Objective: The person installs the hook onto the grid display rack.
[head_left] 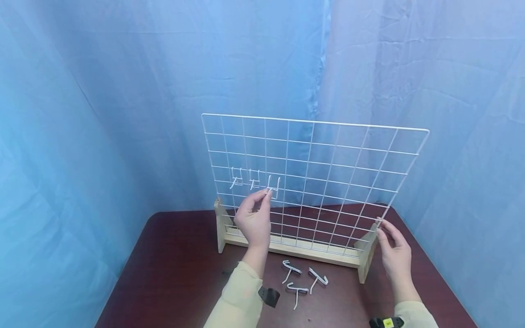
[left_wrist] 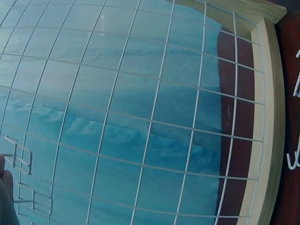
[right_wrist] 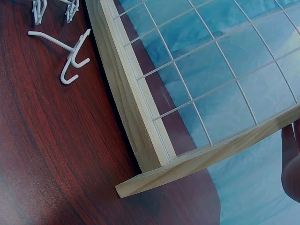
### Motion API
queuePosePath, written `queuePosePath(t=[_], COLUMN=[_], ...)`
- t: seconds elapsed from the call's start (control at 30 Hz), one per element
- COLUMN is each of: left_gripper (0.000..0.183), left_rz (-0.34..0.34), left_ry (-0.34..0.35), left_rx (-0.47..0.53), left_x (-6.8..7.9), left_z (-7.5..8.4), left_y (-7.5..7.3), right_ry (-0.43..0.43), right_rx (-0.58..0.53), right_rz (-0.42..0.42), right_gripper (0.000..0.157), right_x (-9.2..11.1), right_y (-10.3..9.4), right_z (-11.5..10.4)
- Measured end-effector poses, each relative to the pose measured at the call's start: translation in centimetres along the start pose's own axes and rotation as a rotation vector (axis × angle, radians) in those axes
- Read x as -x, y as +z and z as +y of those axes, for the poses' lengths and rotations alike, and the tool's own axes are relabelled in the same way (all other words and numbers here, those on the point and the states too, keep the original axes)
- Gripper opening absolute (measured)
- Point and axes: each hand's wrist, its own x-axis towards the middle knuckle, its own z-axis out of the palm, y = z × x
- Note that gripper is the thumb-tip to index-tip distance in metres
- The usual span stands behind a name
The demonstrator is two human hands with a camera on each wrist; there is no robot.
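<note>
A white wire grid panel stands upright in a pale wooden stand. My left hand pinches the arm of a white wire hook between thumb and fingertips, with the hook's two prongs up against the grid. That hook also shows in the left wrist view, overlapping the wires. Left of it, two more hooks hang on the grid. My right hand grips the grid's right edge, right at the top of the wooden side post; the post partly hides its fingers in the right wrist view.
Three loose white hooks lie on the dark red-brown table in front of the stand. Blue curtains surround the table behind and at the sides. Dark bands are strapped round both wrists.
</note>
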Motion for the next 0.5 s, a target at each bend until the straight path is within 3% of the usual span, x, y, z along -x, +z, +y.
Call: queuePosePath(t=[0.13,0.37,0.5], left_gripper=[0.011,0.010,0.011], left_rz=[-0.001,0.040,0.057], left_ry=[0.017,-0.004,-0.027], left_rx=[0.025,0.012,0.002], left_x=[-0.4,-0.7,-0.8], left_z=[0.2,-3.1,-3.2], left_y=[0.5,1.5,1.9], right_ry=[0.000,0.004,0.024], right_rx=[0.010,-0.005,0.006], right_rz=[0.001,0.002,0.020], right_gripper=[0.033,0.033,0.034], right_x=[0.1,-0.4,-0.9], right_y=[0.0,0.0,0.0], right_z=[0.0,1.2,3.1])
